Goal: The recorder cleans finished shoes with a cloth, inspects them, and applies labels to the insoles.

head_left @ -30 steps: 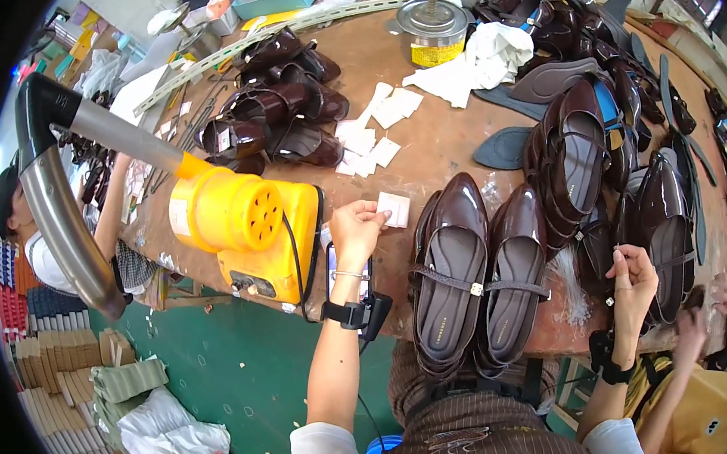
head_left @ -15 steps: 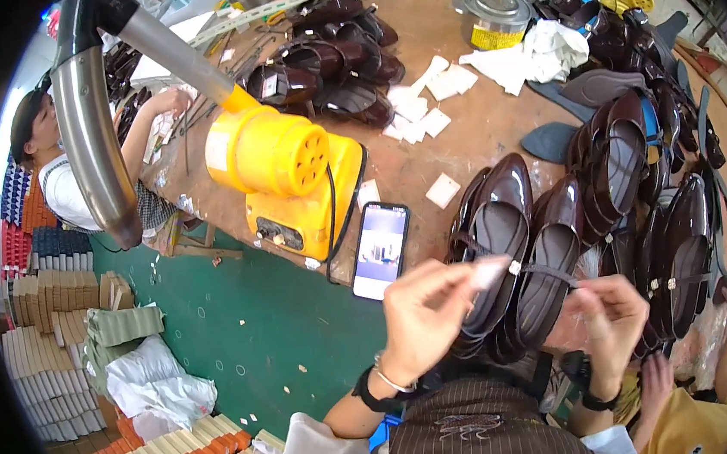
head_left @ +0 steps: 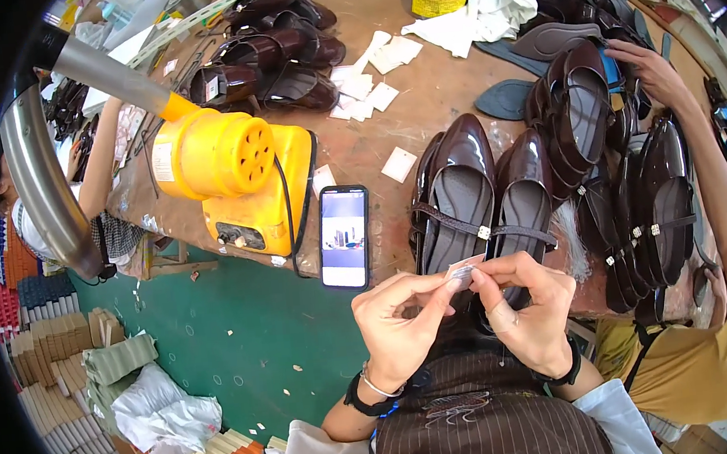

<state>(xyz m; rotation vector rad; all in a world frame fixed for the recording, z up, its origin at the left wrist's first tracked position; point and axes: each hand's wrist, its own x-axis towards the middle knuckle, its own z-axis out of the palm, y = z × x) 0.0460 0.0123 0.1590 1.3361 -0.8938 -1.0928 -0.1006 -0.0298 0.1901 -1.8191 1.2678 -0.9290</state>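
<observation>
My left hand and my right hand meet in front of my apron, fingertips pinching a small pale paper label between them. One side of it looks pinkish; the rest is partly hidden by the fingers. Just beyond them, on the bench, lie glossy dark brown strap shoes, toes pointing away. The left shoe and the one beside it have grey insoles and thin straps with a small shiny ornament. My hands cover part of their heels.
A smartphone lies by the bench edge, beside a yellow blower with a metal pipe. White cards are scattered beyond. More brown shoes are heaped at the back. A co-worker's arm reaches over shoes at right; another person is far left.
My right hand has left the shoe strap and joined my left hand at the label. The view has shifted. At right, a co-worker's arm now extends over the shoes.
</observation>
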